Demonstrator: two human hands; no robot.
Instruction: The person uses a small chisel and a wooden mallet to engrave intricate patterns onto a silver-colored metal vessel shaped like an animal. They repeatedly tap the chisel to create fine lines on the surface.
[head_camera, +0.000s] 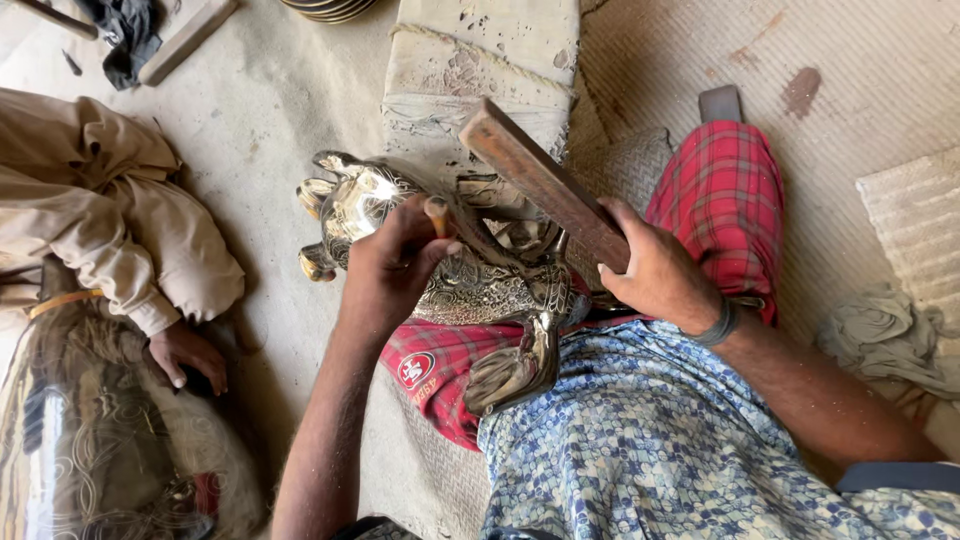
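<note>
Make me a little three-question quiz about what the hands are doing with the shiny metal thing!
1. True or false: the right hand holds a wooden bar.
2. What does the left hand pinch against the shiny metal piece?
A) a small punch
B) a paintbrush
C) a spoon
3. Fill in: the metal piece rests on the person's lap, on a red ______ cloth.

Key:
1. True. The right hand's grip is closed round the bar's lower end, and the bar is raised over the piece.
2. A. The punch is a thin tool whose tip meets the metal.
3. Checked.
</note>
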